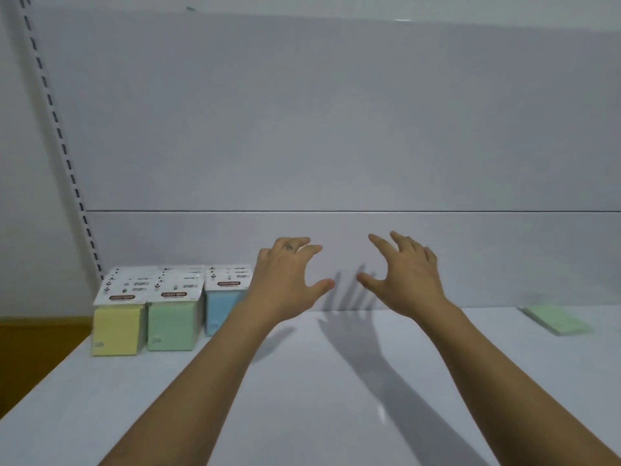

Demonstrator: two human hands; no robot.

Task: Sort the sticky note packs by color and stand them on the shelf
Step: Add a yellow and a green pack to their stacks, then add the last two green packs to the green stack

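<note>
Head view: left hand [285,277] and right hand [408,277] hover spread above shelf [336,398].

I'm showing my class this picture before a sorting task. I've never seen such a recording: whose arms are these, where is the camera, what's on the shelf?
No machine here: a person wears one camera on the head, so you look along their own arms. The left hand and right hand hover open over the white shelf, holding nothing. At the left stand yellow packs, green packs and blue packs, grouped by color. One loose green pack lies flat at far right.
</note>
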